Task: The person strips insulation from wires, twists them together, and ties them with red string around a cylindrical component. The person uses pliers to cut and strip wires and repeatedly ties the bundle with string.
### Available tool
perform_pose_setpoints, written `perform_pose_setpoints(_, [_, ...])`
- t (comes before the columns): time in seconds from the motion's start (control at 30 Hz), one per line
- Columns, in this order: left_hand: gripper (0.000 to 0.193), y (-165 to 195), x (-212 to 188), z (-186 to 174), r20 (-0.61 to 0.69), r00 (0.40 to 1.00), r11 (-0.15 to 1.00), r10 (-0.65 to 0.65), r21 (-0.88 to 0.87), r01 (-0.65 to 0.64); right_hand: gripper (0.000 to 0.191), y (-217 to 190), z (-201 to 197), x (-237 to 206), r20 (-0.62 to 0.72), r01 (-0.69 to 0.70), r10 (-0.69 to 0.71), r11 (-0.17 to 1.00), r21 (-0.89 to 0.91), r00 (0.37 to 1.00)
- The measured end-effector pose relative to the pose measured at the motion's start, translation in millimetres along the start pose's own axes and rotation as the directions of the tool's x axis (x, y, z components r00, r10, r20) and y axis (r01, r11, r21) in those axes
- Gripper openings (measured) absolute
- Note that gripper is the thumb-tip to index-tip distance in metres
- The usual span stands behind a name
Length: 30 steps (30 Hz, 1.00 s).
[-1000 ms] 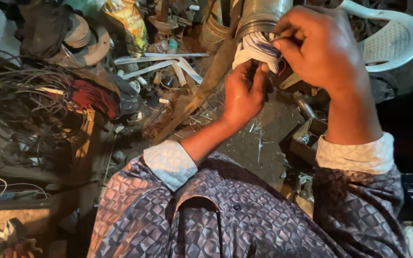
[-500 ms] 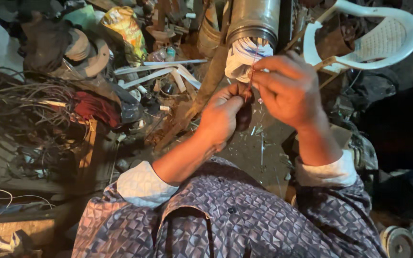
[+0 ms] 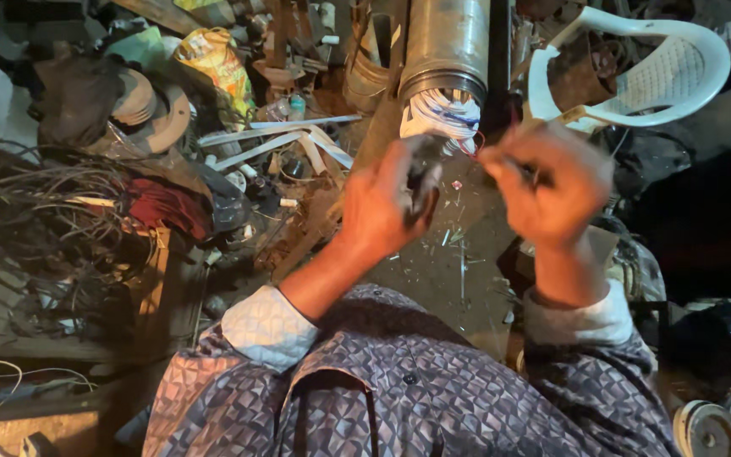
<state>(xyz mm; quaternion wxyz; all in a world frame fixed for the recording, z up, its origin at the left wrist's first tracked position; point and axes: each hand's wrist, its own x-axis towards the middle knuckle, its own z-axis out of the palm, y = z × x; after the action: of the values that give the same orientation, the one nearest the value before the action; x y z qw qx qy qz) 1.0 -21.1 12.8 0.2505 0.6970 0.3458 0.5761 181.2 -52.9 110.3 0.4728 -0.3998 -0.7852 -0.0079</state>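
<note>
A metal cylinder [image 3: 446, 42] lies ahead of me, and white and blue windings [image 3: 440, 114] bulge from its near end. My left hand [image 3: 382, 207] is just below that end, its fingers closed on a small dark object [image 3: 423, 176] blurred by motion. My right hand [image 3: 552, 182] is to the right of the windings. Its fingertips are pinched on something thin and dark. A thin red wire [image 3: 477, 142] loops between the windings and that pinch. Both hands are apart from the cylinder. I wear a patterned shirt with white cuffs.
A white plastic chair [image 3: 636, 80] lies at the upper right with a rusty part on it. A tangle of cables [image 3: 35, 220] fills the left, beside a red cloth [image 3: 162, 207]. White strips [image 3: 272, 135], a yellow bag [image 3: 213, 59] and scrap crowd the floor. Pulleys [image 3: 708, 427] sit bottom right.
Both hands have drawn back from the windings towards me and moved apart. One second ago they were gripping the white winding end together.
</note>
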Motion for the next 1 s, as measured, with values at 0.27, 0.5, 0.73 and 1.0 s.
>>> perform_pose_setpoints(0.27, [0.060,-14,26,-16,-0.061,0.995,0.985,0.075,0.159,-0.065,0.013,17,-23,47,0.222,0.141,-0.084,0.957,-0.255,0.972])
perform_pose_setpoints(0.5, [0.040,-18,24,-15,-0.036,0.999,0.999,0.026,0.028,-0.025,0.015,13,-25,61,0.372,0.343,-0.194,0.854,-0.391,0.908])
perform_pose_setpoints(0.73, [0.042,-17,28,-19,-0.035,0.998,0.999,0.045,0.025,-0.044,0.013,8,-19,71,0.457,0.477,-0.265,0.756,-0.448,0.849])
perform_pose_setpoints(1.0, [0.045,-15,27,-17,-0.036,0.998,0.997,0.047,0.068,-0.044,0.017,-5,-17,77,0.513,0.549,-0.286,0.678,-0.488,0.810])
